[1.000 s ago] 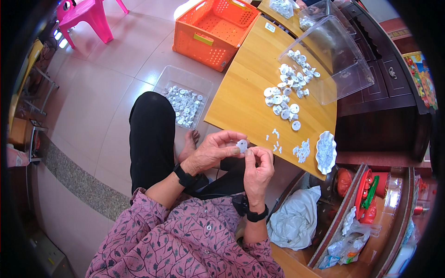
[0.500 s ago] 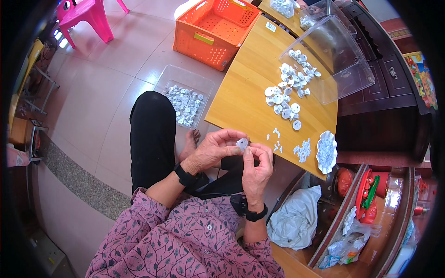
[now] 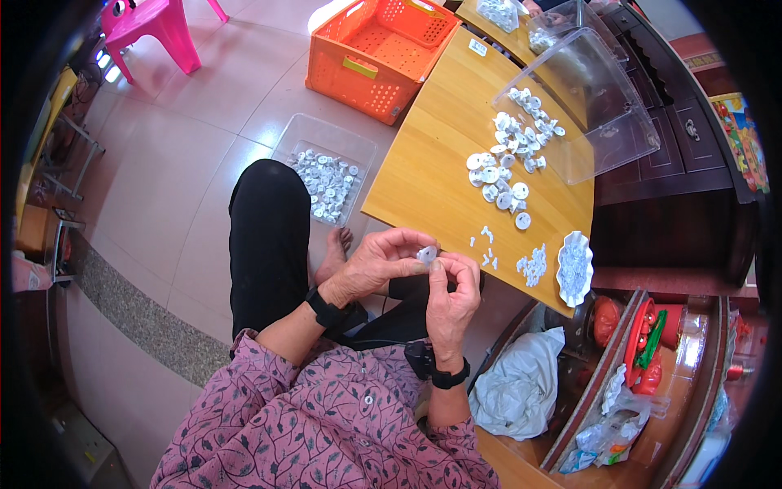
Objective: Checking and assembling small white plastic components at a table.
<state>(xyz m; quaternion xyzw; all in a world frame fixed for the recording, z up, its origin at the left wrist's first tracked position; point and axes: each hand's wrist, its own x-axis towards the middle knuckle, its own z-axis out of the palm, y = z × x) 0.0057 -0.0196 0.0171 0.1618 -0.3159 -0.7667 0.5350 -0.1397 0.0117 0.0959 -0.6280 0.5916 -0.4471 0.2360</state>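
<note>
Both hands [image 3: 415,273] still pinch the small white disc [image 3: 427,255] in a narrow grip, unmoved.

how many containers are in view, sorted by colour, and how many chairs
orange crate: 1
clear tray on the floor, with small white parts in it: 1
clear tub tipped on the table: 1
pink chair: 1
total: 4
Both hands, left hand and right hand, pinch one small white part.
</note>
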